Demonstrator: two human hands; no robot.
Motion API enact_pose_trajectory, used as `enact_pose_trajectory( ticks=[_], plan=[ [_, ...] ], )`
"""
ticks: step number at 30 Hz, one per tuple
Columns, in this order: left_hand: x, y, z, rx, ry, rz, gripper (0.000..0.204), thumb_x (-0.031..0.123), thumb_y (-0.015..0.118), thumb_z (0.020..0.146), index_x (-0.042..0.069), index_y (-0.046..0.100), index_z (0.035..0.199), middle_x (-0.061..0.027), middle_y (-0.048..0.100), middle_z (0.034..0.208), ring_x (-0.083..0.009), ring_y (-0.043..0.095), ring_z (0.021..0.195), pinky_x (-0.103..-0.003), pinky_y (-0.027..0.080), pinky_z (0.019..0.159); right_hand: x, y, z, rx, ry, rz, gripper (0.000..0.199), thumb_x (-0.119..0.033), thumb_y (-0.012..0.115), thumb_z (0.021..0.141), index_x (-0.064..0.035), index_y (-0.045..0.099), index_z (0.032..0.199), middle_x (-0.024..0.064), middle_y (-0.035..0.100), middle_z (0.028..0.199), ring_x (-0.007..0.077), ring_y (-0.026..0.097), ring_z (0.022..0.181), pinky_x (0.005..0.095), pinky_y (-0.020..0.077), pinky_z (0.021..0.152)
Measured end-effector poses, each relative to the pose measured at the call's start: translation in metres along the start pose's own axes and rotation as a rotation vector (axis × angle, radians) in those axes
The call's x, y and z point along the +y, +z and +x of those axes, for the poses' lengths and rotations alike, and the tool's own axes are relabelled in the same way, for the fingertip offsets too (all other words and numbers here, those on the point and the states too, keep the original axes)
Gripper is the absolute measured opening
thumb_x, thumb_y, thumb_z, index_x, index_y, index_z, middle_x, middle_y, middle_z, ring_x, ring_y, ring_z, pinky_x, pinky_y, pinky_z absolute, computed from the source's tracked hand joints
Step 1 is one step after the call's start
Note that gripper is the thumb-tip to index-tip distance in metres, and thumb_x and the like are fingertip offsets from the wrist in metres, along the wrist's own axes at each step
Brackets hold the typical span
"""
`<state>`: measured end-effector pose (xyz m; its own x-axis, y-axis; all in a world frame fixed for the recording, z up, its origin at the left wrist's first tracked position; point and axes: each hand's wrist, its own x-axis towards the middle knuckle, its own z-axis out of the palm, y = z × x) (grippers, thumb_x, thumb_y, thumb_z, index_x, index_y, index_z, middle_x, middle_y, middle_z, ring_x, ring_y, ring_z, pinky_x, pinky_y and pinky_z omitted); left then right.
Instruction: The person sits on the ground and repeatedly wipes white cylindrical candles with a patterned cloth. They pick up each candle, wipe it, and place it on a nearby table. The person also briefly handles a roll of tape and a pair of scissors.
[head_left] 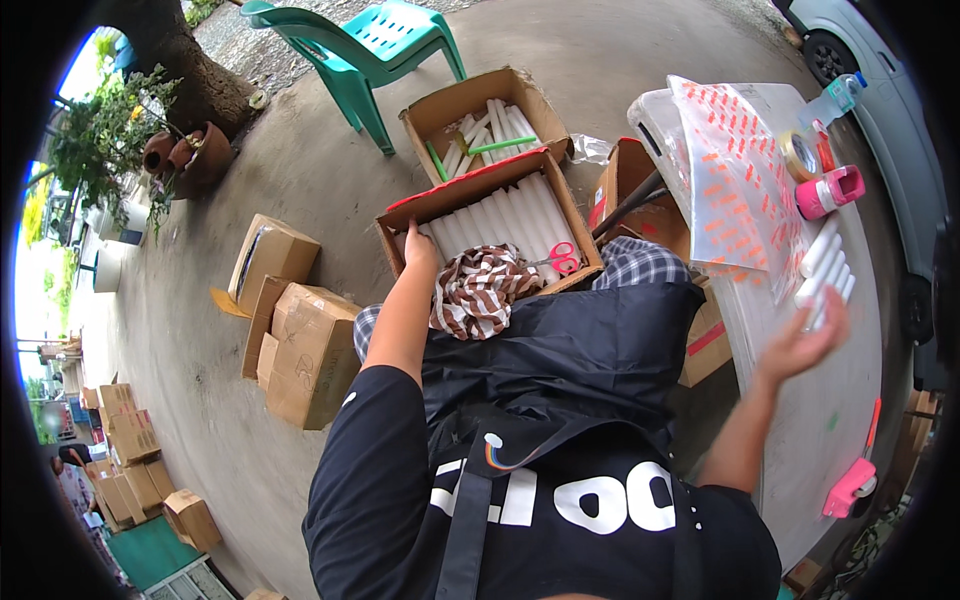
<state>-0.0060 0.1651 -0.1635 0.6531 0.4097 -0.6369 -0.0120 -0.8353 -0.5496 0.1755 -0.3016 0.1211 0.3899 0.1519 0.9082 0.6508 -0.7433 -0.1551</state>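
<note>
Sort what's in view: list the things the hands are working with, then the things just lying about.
In hand:
left hand in the near box of white tubes
right hand by the white tubes on the table

Lying about:
green chair
red scissors
tape roll
striped cloth

At my twelve o'clock a carton [480, 190] holds a row of rolls [505, 222], with scissors [563, 258] at its right end and a cloth [480, 288] draped over its near edge. My left hand [420, 245] reaches into its left end. A second carton [485, 105] sits behind it, a chair [370, 45] beyond. At my two o'clock stands the worktop [850, 380]; my right hand [805, 340] hovers just before a stack of rolls [825, 270] lying on it.
</note>
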Motion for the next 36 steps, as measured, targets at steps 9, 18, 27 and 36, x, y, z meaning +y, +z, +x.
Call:
enact_pose_trajectory(
  ticks=[9, 18, 27, 36],
  plan=[
    [-0.018, -0.019, -0.032, -0.09, 0.053, 0.124, 0.045, 0.04, 0.05, 0.087, 0.018, 0.061, 0.124, 0.0016, 0.054, 0.133, -0.0196, 0.038, 0.131, -0.043, 0.008, 0.113, -0.195, 0.189, -0.176, -0.991, -0.165, 0.789, 0.025, -0.019, 0.064, 0.076, -0.0084, 0.068, 0.098, 0.0094, 0.066, 0.09, 0.0295, 0.062, 0.087, 0.0397, 0.0482, 0.081],
    [-0.079, -0.07, -0.17, -0.032, 0.029, -0.46, 0.037, 0.046, 0.059, 0.083, 0.014, 0.072, 0.097, -0.0077, 0.07, 0.089, -0.0241, 0.066, 0.088, -0.04, 0.045, 0.084, -0.176, 0.199, -0.123, -1.585, -0.469, 0.329, 0.026, -0.03, 0.058, 0.075, -0.0093, 0.073, 0.08, 0.0119, 0.068, 0.085, 0.0293, 0.064, 0.086, 0.0441, 0.0418, 0.08],
    [-0.071, 0.004, -0.206, 0.243, 0.092, -2.165, 0.039, 0.041, 0.066, 0.086, 0.003, 0.062, 0.089, 0.0037, 0.057, 0.075, -0.0054, 0.049, 0.069, -0.023, 0.042, 0.064, -0.148, 0.146, -0.038, -0.96, 0.4, 0.765, 0.019, -0.02, 0.057, 0.086, -0.0034, 0.065, 0.089, 0.0136, 0.065, 0.074, 0.0268, 0.064, 0.068, 0.0361, 0.0485, 0.068],
    [0.023, -0.049, -0.168, 0.156, 0.096, -2.803, 0.029, 0.028, 0.059, 0.091, 0.004, 0.055, 0.107, -0.0056, 0.062, 0.099, -0.0169, 0.06, 0.099, -0.032, 0.049, 0.085, -0.197, 0.145, -0.08, -1.547, 0.793, 1.37, 0.012, -0.011, 0.064, 0.087, -0.0019, 0.06, 0.093, 0.0, 0.058, 0.08, 0.0077, 0.059, 0.071, 0.0243, 0.0491, 0.062]
  ],
)
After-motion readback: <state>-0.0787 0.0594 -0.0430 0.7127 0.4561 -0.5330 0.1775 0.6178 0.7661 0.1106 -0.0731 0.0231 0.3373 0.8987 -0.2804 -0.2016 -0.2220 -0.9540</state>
